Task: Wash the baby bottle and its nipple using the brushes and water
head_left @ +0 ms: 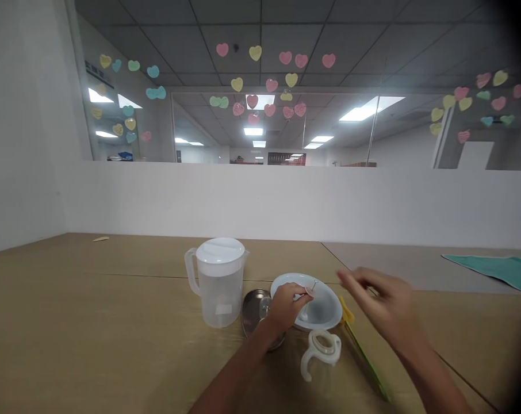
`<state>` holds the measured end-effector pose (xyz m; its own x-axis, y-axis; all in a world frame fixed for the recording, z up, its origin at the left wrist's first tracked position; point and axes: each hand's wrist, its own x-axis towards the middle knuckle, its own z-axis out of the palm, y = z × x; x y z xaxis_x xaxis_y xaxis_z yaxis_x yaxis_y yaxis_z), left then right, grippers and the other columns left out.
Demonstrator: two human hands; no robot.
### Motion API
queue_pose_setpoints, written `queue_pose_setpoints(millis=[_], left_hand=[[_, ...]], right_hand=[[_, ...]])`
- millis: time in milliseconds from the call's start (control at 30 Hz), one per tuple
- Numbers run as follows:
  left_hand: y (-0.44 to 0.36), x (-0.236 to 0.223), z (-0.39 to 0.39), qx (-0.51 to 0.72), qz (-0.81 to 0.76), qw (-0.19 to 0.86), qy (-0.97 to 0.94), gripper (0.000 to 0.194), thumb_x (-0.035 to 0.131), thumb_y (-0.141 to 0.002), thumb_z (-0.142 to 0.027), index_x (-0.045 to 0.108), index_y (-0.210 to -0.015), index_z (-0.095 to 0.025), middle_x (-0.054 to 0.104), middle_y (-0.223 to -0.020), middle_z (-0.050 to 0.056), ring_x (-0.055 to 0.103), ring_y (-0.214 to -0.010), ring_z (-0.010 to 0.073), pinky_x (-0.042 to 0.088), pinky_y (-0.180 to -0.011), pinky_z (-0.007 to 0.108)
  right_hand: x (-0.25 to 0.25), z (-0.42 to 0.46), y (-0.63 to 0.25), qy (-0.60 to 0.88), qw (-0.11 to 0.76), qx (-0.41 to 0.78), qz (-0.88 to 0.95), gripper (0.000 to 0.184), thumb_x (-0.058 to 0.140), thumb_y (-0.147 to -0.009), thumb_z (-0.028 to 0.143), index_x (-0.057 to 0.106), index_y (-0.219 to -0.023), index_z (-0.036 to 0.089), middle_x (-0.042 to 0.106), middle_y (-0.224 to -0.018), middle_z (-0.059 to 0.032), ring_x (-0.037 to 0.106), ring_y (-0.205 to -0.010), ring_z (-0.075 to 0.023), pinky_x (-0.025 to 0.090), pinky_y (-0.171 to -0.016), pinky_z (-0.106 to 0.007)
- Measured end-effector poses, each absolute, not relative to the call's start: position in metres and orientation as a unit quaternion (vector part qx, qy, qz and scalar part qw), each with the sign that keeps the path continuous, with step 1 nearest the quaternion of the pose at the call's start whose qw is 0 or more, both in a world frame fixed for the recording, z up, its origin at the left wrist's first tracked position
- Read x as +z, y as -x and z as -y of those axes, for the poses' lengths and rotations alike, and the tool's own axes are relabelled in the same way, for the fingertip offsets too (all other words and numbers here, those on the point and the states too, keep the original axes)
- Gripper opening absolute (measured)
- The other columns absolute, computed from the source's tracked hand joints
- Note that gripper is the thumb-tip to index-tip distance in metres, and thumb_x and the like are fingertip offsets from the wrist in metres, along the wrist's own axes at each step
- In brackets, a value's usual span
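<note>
My left hand [286, 307] reaches over a white oval basin [282, 280], thumb and fingers pinched on a small round translucent piece [310, 292] with a thin metal pin standing up from it. My right hand [383, 305] is raised to the right of the basin, blurred by motion. Its fingers look loosely bent and apart, with nothing visible in them. Below the basin stands a whitish plastic collar with a ring and curved handle [323, 347], seemingly on a clear container. Under my left wrist lies a metal dish [248, 310] with a clear glass-like piece [265, 306] in it, partly hidden.
A translucent pitcher with a white lid [221, 282] stands left of the metal dish. Right of the basin lies a long green stick [366, 359] with a yellow end [345, 312]. A teal cloth [497, 270] lies at the far right. A white wall and window close off the back.
</note>
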<state>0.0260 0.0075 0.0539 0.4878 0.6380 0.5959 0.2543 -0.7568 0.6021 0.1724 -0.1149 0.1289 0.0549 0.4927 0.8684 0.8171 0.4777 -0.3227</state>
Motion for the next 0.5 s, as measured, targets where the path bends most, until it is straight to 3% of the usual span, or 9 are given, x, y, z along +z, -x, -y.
queue_pose_setpoints(millis=[67, 167, 300, 500], left_hand=[[-0.026, 0.055, -0.008, 0.429, -0.268, 0.223, -0.833, 0.023, 0.053, -0.083, -0.033, 0.071, -0.085, -0.019, 0.07, -0.088, 0.004, 0.061, -0.083, 0.0164, 0.042, -0.078, 0.025], [-0.025, 0.055, -0.009, 0.428, -0.265, 0.215, -0.837, 0.026, 0.05, -0.085, -0.034, 0.07, -0.083, -0.018, 0.071, -0.087, 0.005, 0.06, -0.081, 0.0169, 0.042, -0.076, 0.026], [-0.027, 0.055, -0.009, 0.41, -0.273, 0.182, -0.851, 0.031, 0.044, -0.088, -0.034, 0.07, -0.08, -0.018, 0.071, -0.082, 0.004, 0.059, -0.075, 0.0162, 0.041, -0.072, 0.026], [-0.033, 0.052, -0.004, 0.376, -0.304, 0.108, -0.869, 0.039, 0.038, -0.09, -0.036, 0.07, -0.076, -0.019, 0.07, -0.079, 0.006, 0.057, -0.076, 0.0185, 0.038, -0.071, 0.029]], right_hand=[[0.115, 0.077, -0.18, 0.513, 0.506, -0.062, 0.691, 0.028, 0.057, -0.08, 0.043, 0.069, -0.082, 0.018, 0.064, -0.064, -0.001, 0.057, -0.055, -0.012, 0.044, -0.049, -0.021], [0.083, 0.037, -0.183, 0.499, 0.488, 0.041, 0.715, 0.031, 0.054, -0.081, 0.044, 0.07, -0.092, 0.02, 0.068, -0.086, -0.0062, 0.063, -0.075, -0.0169, 0.05, -0.058, -0.024], [0.058, 0.028, -0.175, 0.469, 0.548, 0.003, 0.693, 0.031, 0.046, -0.087, 0.04, 0.071, -0.089, 0.021, 0.066, -0.09, -0.0072, 0.062, -0.086, -0.0174, 0.05, -0.075, -0.028], [0.067, 0.047, -0.169, 0.449, 0.625, -0.092, 0.632, 0.026, 0.047, -0.088, 0.031, 0.07, -0.086, 0.019, 0.063, -0.087, -0.0061, 0.062, -0.081, -0.0147, 0.051, -0.071, -0.024]])
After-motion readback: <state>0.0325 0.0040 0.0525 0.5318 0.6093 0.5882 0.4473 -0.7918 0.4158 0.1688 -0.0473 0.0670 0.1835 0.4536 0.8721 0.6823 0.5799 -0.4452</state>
